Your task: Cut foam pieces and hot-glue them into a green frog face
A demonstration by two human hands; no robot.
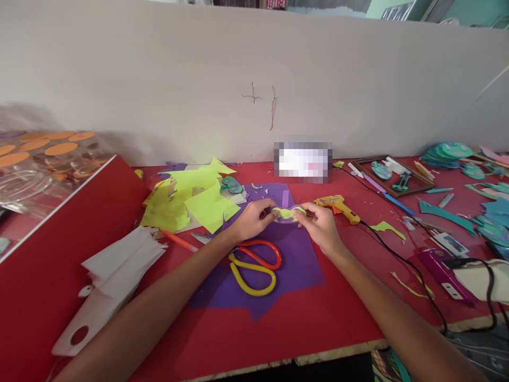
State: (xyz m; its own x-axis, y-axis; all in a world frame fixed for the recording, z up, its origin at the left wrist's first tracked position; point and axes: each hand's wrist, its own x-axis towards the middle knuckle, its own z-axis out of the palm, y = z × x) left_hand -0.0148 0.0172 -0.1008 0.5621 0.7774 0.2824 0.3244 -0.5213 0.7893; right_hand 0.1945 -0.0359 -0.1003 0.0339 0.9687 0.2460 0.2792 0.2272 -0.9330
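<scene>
Between my two hands is a small foam cutout, yellow-green with a purple border. My left hand pinches its left end, and my right hand pinches its right end. It is held over a purple foam sheet with cut edges. A narrow purple strip stands just behind the cutout; whether it is joined to it I cannot tell. Scissors with one red and one yellow handle lie on the sheet below my left hand. To the right of my right hand lies a yellow glue gun.
Yellow-green foam sheets and white paper lie at left, beside a slanted red board. At right are a wooden tray, teal foam pieces, a magenta power strip and black cables. A pale wall closes the back.
</scene>
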